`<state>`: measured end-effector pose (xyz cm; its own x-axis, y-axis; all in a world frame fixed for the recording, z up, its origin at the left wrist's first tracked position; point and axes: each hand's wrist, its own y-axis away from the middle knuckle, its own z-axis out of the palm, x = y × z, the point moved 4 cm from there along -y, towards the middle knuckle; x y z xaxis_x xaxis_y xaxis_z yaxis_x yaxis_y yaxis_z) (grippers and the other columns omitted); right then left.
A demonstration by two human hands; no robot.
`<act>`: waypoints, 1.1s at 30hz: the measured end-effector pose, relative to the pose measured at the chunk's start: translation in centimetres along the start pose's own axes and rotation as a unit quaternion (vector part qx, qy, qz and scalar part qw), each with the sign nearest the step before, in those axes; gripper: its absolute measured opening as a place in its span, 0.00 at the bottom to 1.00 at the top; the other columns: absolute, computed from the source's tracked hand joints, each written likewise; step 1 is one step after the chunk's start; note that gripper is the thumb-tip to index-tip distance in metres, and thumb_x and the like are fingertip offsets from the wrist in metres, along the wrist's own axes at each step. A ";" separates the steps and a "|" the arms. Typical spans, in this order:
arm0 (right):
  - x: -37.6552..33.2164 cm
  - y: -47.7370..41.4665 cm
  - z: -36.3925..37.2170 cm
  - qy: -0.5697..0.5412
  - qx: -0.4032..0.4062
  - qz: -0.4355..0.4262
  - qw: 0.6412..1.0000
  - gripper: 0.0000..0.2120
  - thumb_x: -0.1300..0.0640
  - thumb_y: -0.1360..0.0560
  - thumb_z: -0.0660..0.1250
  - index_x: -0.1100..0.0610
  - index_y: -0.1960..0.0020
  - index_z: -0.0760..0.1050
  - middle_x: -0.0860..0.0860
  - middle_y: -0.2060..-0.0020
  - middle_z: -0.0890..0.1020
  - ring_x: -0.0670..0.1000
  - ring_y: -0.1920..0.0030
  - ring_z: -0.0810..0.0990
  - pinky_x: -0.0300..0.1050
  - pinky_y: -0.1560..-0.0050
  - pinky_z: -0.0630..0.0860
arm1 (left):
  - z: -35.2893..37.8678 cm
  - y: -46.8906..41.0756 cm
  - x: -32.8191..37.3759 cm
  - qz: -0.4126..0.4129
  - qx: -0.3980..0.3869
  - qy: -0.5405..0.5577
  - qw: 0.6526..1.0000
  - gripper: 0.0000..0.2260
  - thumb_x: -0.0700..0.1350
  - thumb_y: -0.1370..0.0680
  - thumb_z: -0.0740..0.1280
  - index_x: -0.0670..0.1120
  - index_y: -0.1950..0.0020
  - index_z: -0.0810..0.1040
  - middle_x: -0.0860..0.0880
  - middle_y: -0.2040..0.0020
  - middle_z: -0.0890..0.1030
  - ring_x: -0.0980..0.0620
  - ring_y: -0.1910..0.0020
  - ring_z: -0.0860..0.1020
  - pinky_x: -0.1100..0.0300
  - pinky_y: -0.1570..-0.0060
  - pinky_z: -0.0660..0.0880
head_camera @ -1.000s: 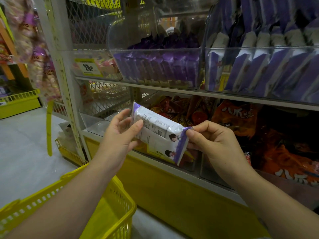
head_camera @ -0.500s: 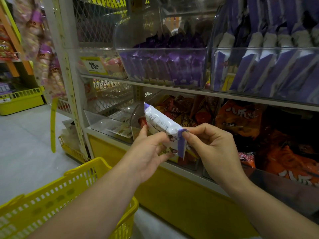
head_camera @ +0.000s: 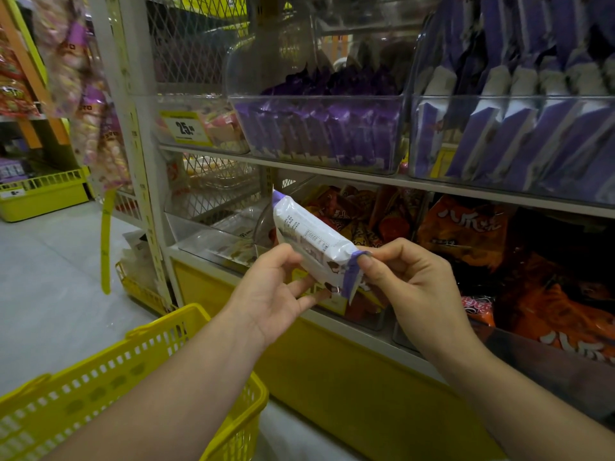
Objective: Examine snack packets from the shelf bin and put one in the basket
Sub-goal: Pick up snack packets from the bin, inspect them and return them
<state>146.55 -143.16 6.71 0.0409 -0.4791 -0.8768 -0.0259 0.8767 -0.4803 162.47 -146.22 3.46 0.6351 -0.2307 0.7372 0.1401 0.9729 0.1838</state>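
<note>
A white snack packet (head_camera: pixel 311 239) with purple sealed ends is held up in front of the lower shelf, its printed back facing me. My right hand (head_camera: pixel 409 284) pinches its near purple end between thumb and fingers. My left hand (head_camera: pixel 276 294) cups the packet from below, thumb on its side and fingers curled under it. The yellow basket (head_camera: pixel 139 367) hangs at the lower left, partly hidden by my left forearm. Clear shelf bins above hold purple packets (head_camera: pixel 319 131) and purple-and-white packets (head_camera: pixel 509 134).
Orange and red snack bags (head_camera: pixel 466 234) fill the lower bins behind my hands. A yellow price tag (head_camera: pixel 184 129) sits on the upper shelf at left. A white shelf upright (head_camera: pixel 139 181) stands left, with hanging snack bags (head_camera: pixel 90 104) and grey floor (head_camera: pixel 50 281) beyond.
My left hand has slid from the packet's far end to underneath it. The packet has turned, its far end now pointing away and up. The right hand keeps its pinch.
</note>
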 end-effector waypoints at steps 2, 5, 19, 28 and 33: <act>0.0 0.0 -0.1 -0.020 0.000 -0.001 1.000 0.06 0.56 0.32 0.69 0.60 0.62 0.77 0.45 0.60 0.87 0.41 0.60 0.84 0.30 0.65 0.75 | -0.1 0.1 0.1 0.001 -0.002 0.017 1.000 0.16 0.37 0.25 0.62 0.41 0.38 0.76 0.44 0.48 0.82 0.43 0.53 0.83 0.45 0.60 0.82; -0.1 0.0 -0.2 -0.043 -0.003 -0.004 0.999 0.05 0.58 0.32 0.68 0.59 0.63 0.76 0.47 0.59 0.87 0.41 0.61 0.84 0.30 0.66 0.75 | -0.1 0.3 0.3 0.003 -0.003 0.027 1.000 0.16 0.40 0.24 0.62 0.42 0.36 0.76 0.43 0.46 0.83 0.42 0.51 0.84 0.43 0.56 0.82; -3.1 -0.9 -0.4 -0.064 0.027 -0.041 0.997 0.07 0.64 0.25 0.66 0.53 0.52 0.75 0.45 0.59 0.85 0.46 0.54 0.85 0.37 0.58 0.80 | 3.0 2.5 3.1 0.206 -0.168 -0.215 0.940 0.40 0.39 0.27 0.70 0.68 0.25 0.56 0.51 0.36 0.79 0.49 0.39 0.79 0.55 0.51 0.79; -10.8 -3.2 -1.5 0.227 -0.038 -0.147 0.962 0.27 0.57 0.23 0.68 0.44 0.27 0.65 0.43 0.37 0.74 0.43 0.48 0.82 0.39 0.45 0.79 | 9.5 6.4 9.8 0.412 -0.128 -0.331 0.839 0.36 0.50 0.30 0.74 0.52 0.24 0.63 0.51 0.44 0.84 0.52 0.44 0.83 0.55 0.47 0.80; -14.6 -5.4 -3.5 0.376 -0.035 -0.151 0.914 0.34 0.45 0.25 0.67 0.41 0.24 0.55 0.36 0.39 0.70 0.39 0.49 0.78 0.37 0.46 0.73 | 15.4 7.6 13.1 0.503 -0.039 -0.439 0.743 0.16 0.51 0.23 0.70 0.51 0.37 0.79 0.54 0.51 0.85 0.62 0.55 0.83 0.62 0.57 0.80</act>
<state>142.64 -141.03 21.98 -0.6408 -0.6146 -0.4599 -0.1910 0.7080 -0.6799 160.19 -142.04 24.50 -0.2885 0.7270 0.6231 -0.0050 0.6496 -0.7603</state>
